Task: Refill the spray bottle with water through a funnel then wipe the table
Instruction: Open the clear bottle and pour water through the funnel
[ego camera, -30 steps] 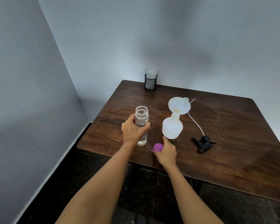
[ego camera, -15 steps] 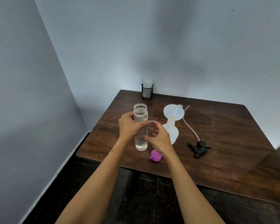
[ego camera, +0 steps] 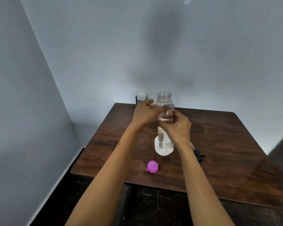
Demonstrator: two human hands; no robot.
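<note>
- We take the brown table [ego camera: 219,144] as our landmark; everything below is placed against it.
- At the table's far left corner stands a dark mesh cup [ego camera: 138,100] with something white in it, partly hidden behind our hand. It may hold the wiping material, but we cannot tell.
- Our left hand [ego camera: 145,115] is raised above the table's far side. Its fingers reach toward the clear water bottle [ego camera: 165,110], but they are blurred, and we cannot tell whether they grip it or lie loosely against it.
- Near the table's front edge, left of centre, lies the pink cap [ego camera: 152,167]. The water bottle is therefore already uncapped.
- The water bottle is held upright in the air over the table's middle, its mouth open, with water showing in it.
- Below and behind it, on the table, stands the white spray bottle [ego camera: 163,149]. Any funnel in its neck is hidden by the water bottle and our hands.
- Our right hand [ego camera: 178,128] wraps its curled fingers round the water bottle's body.
- Right of the spray bottle, on the table, lies the black sprayer head [ego camera: 198,155], so the spray bottle is open.
- We judge that opening is done; pouring, refitting the sprayer head and wiping the table remain.
</note>
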